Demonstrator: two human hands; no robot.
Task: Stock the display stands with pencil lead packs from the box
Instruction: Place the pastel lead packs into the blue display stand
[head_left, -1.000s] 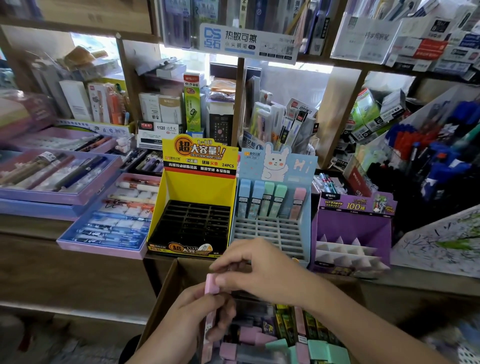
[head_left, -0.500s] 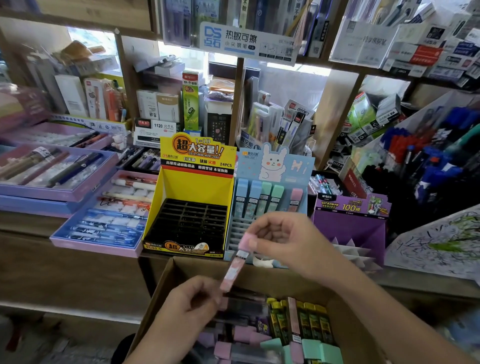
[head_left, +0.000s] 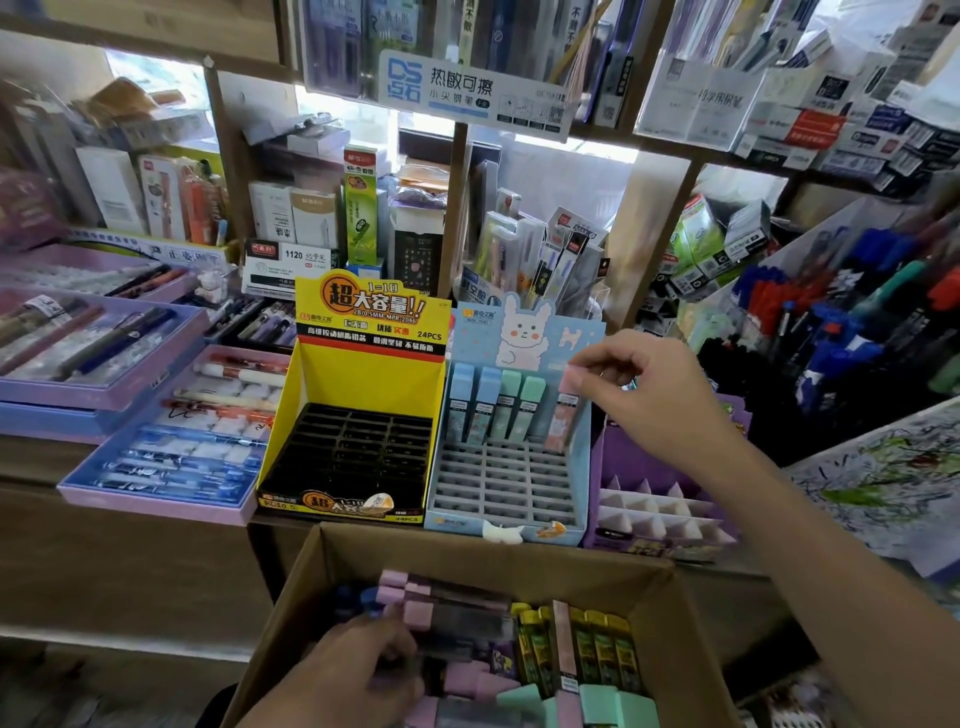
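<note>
Two hands are shown, one in the box, one at the blue stand.
At 6 o'clock the left hand is blurred among packs, its grip not discernible; toward 1 o'clock a pink pack is pinched at its cap by the right hand in the stand's back row.

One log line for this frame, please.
step: stocking | right hand: pinches pink lead pack by cap, at blue stand back row | left hand: in cardboard box, grip unclear | yellow stand: empty
</note>
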